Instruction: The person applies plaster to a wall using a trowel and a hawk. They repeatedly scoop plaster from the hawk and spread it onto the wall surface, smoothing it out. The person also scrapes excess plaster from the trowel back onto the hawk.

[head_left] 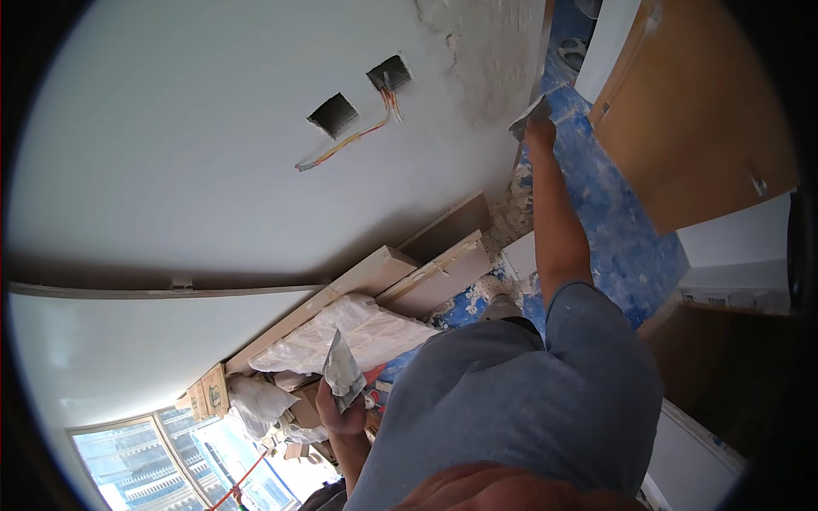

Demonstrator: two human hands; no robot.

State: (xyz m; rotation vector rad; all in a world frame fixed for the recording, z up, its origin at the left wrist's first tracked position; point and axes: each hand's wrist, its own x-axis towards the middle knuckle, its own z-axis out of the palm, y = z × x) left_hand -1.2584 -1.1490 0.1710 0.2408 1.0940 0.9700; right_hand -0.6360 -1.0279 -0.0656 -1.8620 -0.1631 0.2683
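Note:
My right arm reaches far out, and my right hand [540, 134] is closed around a putty knife [530, 117]. Its grey blade is beside the wall's edge, near a rough, patchy stretch of plaster [486, 60]; whether it touches cannot be told. Lower down, my left hand [342, 417] grips a second, wider putty knife [342, 372] with white putty smeared over its blade. That blade points upward, apart from the wall. Both handles are mostly hidden by my fingers.
The pale wall [196, 128] has two square box holes [333, 114] and loose coloured wires [358, 140]. Boards [439, 272] and a plastic-wrapped stack [341, 332] lean along its foot. Blue sheeting [609, 204] covers the floor; a wooden door [690, 111] stands right, a window [136, 460] lower left.

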